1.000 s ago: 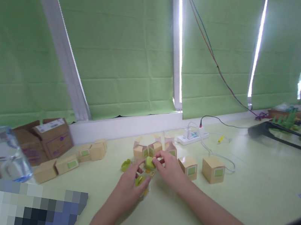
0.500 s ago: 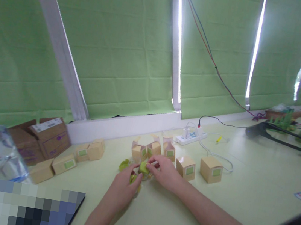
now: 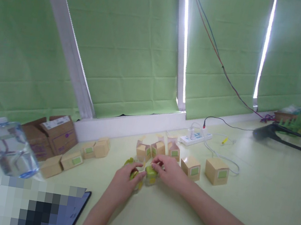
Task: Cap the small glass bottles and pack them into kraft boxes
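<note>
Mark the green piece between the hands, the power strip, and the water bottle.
green piece [image 3: 151, 172]: head view, on its green top face.
power strip [image 3: 195, 139]: head view, on the middle of its white body.
water bottle [image 3: 10, 148]: head view, on its clear side wall.

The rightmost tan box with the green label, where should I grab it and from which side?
Probably from above, pinching its left and right walls: the tan box stands closed and square on the table, with a gap to the neighbouring box and a white cable just behind it.
</note>
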`<state>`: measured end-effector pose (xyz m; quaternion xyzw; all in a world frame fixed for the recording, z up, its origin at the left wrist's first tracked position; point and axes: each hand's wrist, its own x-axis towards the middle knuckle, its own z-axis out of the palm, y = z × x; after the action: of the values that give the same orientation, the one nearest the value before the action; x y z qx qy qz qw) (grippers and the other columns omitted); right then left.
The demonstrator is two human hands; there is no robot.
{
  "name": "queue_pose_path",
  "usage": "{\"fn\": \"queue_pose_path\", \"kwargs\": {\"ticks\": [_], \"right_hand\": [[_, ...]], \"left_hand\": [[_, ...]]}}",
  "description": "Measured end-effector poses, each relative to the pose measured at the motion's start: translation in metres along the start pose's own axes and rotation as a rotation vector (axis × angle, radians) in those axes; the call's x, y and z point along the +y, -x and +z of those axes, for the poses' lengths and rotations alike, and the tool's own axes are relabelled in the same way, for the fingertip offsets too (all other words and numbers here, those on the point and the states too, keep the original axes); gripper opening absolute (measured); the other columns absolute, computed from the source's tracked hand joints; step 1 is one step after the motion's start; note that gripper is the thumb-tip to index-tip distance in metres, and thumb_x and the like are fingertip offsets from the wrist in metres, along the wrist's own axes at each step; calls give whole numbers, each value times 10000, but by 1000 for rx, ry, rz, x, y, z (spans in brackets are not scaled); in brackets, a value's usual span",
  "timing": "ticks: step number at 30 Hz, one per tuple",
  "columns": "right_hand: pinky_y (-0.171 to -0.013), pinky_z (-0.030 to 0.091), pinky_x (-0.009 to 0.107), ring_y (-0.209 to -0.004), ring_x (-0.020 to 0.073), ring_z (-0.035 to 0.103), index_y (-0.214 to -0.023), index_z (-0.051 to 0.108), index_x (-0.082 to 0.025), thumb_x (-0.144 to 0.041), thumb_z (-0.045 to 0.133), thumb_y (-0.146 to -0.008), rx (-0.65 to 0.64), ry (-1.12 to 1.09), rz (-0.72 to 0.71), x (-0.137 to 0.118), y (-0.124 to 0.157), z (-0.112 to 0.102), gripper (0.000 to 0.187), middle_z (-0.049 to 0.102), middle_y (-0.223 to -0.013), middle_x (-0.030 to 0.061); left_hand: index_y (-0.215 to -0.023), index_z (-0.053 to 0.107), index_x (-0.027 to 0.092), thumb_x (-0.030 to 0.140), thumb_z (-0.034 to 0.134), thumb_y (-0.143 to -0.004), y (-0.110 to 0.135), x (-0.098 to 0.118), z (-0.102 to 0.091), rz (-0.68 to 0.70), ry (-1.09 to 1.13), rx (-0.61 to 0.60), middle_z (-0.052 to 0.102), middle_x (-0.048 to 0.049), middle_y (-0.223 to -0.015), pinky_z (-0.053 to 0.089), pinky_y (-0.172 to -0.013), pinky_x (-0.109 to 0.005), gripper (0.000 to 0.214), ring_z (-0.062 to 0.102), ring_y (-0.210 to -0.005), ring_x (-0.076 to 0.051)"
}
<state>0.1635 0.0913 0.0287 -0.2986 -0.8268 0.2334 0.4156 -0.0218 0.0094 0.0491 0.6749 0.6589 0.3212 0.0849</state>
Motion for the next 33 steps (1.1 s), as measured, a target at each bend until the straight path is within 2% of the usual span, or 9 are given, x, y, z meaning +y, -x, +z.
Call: {"fn": "queue_pose_path", "kwargs": {"ticks": [6,11,15,18,21,25,30,33], "right_hand": [[-683,473,253,-813,162,646,-923,695,-188,-227,569,-904,-91,-40,-36,-9,3,-5,133,720,-897,32],[-670,476,247,-828,166,650,-926,706,-189,-250,602,-881,-95,-41,-32,-12,3,-9,129,720,-915,37],[-674,478,250,-799,161,644,-919,695,-185,-264,523,-926,10,-29,-8,-11,-1,-15,190,719,-885,35],[-720,489,265,-834,173,656,-971,696,-188,-222,488,-932,47,6,27,-4,-2,-15,214,731,-927,47],[-791,493,276,-902,188,671,-1099,689,-185,-90,504,-860,-58,25,44,4,2,-9,317,737,-1011,68],[-787,483,254,-897,190,676,-1119,700,-204,37,492,-732,-250,30,-63,9,7,-2,502,745,-994,60],[-704,464,238,-815,189,674,-961,733,-178,-2,517,-756,-272,175,-31,10,6,-1,346,744,-910,71],[-725,452,258,-844,207,669,-911,734,-179,-4,522,-755,-241,282,-13,11,5,0,315,737,-897,82]], "left_hand": [[-1169,654,188,402,586,-840,3,1,-1,29,142,-54,705,-105,-1108,493,-883,-355,398,651,-1011,-238],[-1208,637,185,405,558,-872,5,9,-3,47,166,-84,714,-107,-1096,496,-893,-373,409,660,-994,-241],[-1127,660,181,429,480,-919,2,6,-5,51,213,16,714,-96,-1075,508,-874,-362,371,671,-951,-222],[-1102,660,175,417,492,-915,2,6,-4,80,175,70,712,-92,-1045,509,-864,-367,349,666,-927,-218],[-1176,638,191,385,573,-873,8,13,2,130,131,22,705,-95,-1069,498,-880,-383,366,650,-969,-234],[-1165,650,237,265,646,-802,16,22,9,211,98,-32,685,-76,-1152,445,-975,-402,363,613,-1059,-250],[-1106,662,240,232,638,-777,15,17,4,197,83,-50,700,-58,-1112,448,-962,-389,330,623,-1028,-251],[-1110,655,240,250,663,-751,12,13,1,190,73,-45,692,-66,-1138,446,-965,-395,360,616,-1054,-266]]}}
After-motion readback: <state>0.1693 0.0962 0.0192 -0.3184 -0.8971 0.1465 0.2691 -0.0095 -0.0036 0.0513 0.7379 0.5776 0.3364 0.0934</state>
